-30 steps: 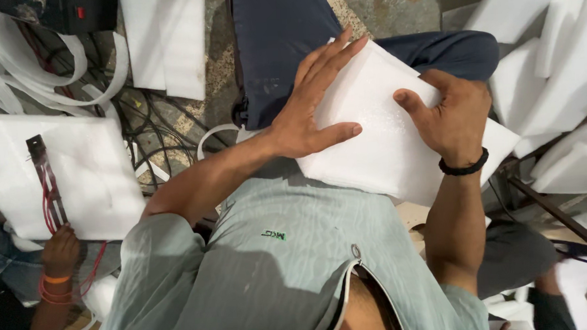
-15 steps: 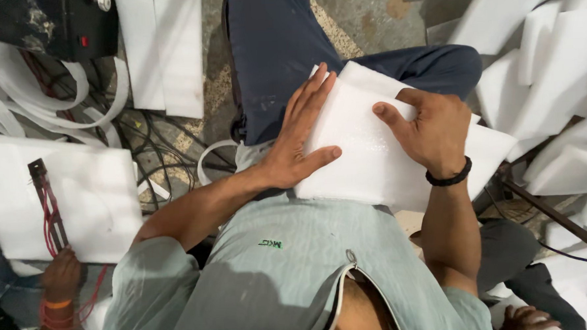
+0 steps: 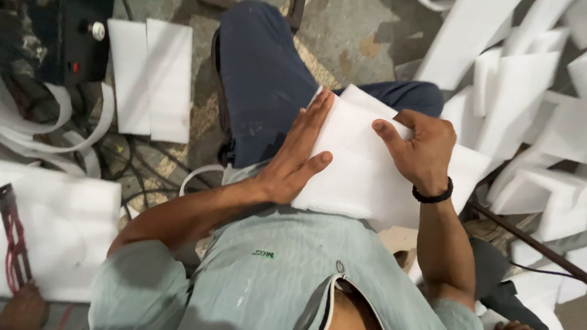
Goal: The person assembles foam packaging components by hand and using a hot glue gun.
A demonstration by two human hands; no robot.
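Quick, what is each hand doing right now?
Left hand: open, flat on the white foam sheet.
Right hand: curled over the foam sheet's far edge, gripping it.

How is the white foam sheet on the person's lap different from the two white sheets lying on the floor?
The folded foam sheet rests on the lap, pressed by the left hand and gripped by the right hand; the floor sheets lie untouched on the ground. The lap sheet sits slanted and looks layered; the floor sheets lie flat, side by side, as plain upright rectangles. Both are white, soft-looking foam.
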